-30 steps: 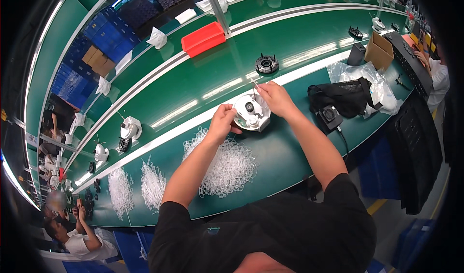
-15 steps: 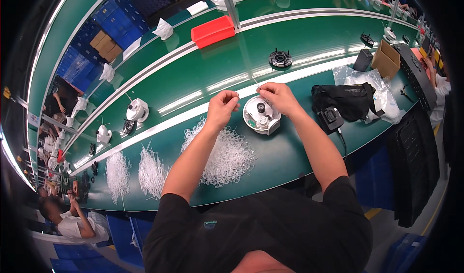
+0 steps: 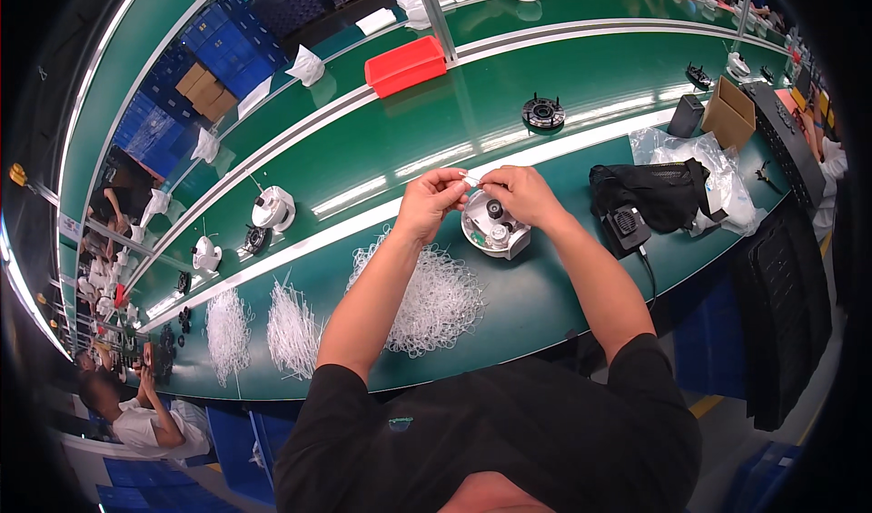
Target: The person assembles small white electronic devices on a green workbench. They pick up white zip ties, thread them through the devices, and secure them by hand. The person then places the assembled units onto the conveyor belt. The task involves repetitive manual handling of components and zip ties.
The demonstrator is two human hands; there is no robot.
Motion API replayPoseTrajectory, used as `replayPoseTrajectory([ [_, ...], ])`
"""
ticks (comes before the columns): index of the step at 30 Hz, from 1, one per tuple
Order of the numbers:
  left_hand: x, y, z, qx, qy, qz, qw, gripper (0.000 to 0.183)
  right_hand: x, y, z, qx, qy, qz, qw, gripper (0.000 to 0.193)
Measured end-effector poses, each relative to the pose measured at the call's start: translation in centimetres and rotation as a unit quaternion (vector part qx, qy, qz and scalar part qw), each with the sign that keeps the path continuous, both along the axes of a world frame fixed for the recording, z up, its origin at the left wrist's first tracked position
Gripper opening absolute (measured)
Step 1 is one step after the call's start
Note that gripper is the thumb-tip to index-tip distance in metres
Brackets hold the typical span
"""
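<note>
A white round housing (image 3: 474, 235) with a black lens (image 3: 495, 209) on it sits on the bench in front of me. Just above its far rim, my left hand (image 3: 431, 202) and my right hand (image 3: 521, 193) meet with fingertips nearly touching. Both are closed in a pinch on a thin white strand (image 3: 471, 181), whose ends are hidden by the fingers. Whether the strand is joined to the housing I cannot tell. Left of the housing, partly behind my left forearm, lies a heap of looped white strands (image 3: 436, 304).
Two more heaps of white strands (image 3: 228, 331) lie further left. Along the green conveyor (image 3: 363, 149) are a black ring-shaped base (image 3: 543, 111) and white housings (image 3: 272, 208). At right are a black bag (image 3: 640, 190), a black device (image 3: 627, 227) and a cardboard box (image 3: 729, 113).
My left hand has moved right to meet the right hand at the strand, which no longer stands up from the right fingers. Parts on the conveyor have shifted slightly right.
</note>
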State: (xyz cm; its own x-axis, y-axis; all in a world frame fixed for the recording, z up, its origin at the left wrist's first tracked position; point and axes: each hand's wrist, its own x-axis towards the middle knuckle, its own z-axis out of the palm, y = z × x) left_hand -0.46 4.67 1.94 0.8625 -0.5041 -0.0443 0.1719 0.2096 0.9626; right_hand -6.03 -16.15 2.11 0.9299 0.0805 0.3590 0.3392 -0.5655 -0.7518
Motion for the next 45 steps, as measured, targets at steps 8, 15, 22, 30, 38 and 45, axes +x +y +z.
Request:
replayPoseTrajectory([
  [8, -0.1, -0.4, 0.1, -0.003, 0.022, -0.052, 0.998, 0.026, 0.1, 0.0, -0.2, 0.019, 0.008, -0.020, 1.000, 0.021],
  [15, 0.1, -1.1, -0.7, 0.051, -0.032, 0.001, 0.998, 0.024, 0.1, -0.1, -0.3, 0.034, 0.016, -0.021, 0.999, 0.021],
  [22, -0.2, -2.1, -1.1, 0.102, -0.089, 0.034, 0.990, 0.016, 0.3, -0.3, -0.5, 0.082, 0.062, 0.005, 0.995, 0.020],
  [30, -0.5, -2.7, -1.1, 0.298, -0.255, 0.041, 0.919, 0.017, 0.3, -0.5, -0.6, 0.210, 0.094, 0.068, 0.971, 0.018],
  [38, -1.4, -3.1, -0.5, 0.392, -0.479, 0.020, 0.785, 0.008, 1.4, -1.0, -2.4, 0.401, 0.148, -0.008, 0.904, 0.021],
  [45, -1.9, -3.3, -0.1, 0.426, -0.493, 0.030, 0.758, 0.005, 0.5, -2.0, -3.3, 0.243, 0.116, 0.004, 0.963, 0.020],
])
